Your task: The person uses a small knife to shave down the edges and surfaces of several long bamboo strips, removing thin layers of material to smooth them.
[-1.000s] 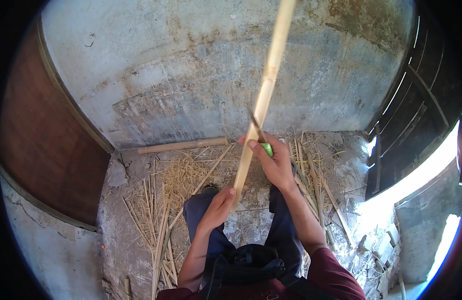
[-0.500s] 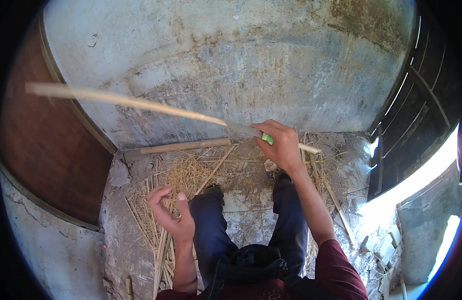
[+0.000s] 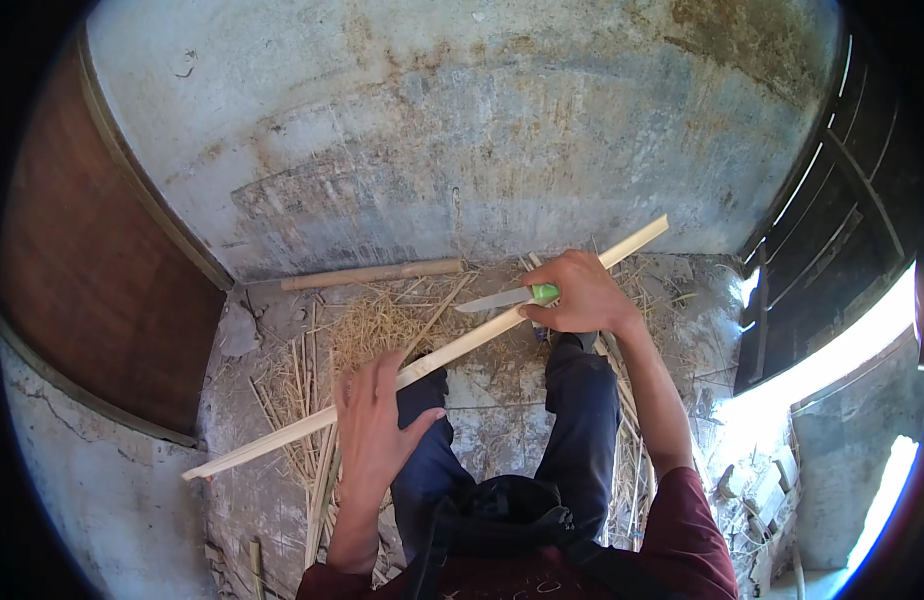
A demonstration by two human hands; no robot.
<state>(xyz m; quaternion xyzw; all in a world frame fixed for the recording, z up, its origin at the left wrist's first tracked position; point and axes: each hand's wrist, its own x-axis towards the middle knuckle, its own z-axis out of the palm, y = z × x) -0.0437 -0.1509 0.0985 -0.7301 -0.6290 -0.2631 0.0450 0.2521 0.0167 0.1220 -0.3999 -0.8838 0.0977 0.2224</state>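
A long pale split-bamboo strip (image 3: 462,347) slants across in front of me, its low end at the left and its high end at the upper right. My right hand (image 3: 582,293) is closed on a knife with a green handle (image 3: 545,292) and on the strip beside it. The knife's blade (image 3: 495,299) points left, slightly above the strip. My left hand (image 3: 370,425) lies over the lower part of the strip, fingers stretched out and thumb apart. It hides the piece of strip beneath it; whether the fingers press on it is unclear.
Straw-like shavings (image 3: 377,335) litter the floor around my feet. A thick bamboo pole (image 3: 372,274) lies along the stained wall (image 3: 482,130). More strips (image 3: 322,490) lie left of my legs. Broken blocks (image 3: 767,495) are piled at the right, below a dark slatted panel (image 3: 822,230).
The strip has swung from pointing up-left to slanting down-left. My left hand has moved forward onto it and straightened its fingers. My right hand still holds the knife and strip, slightly lower.
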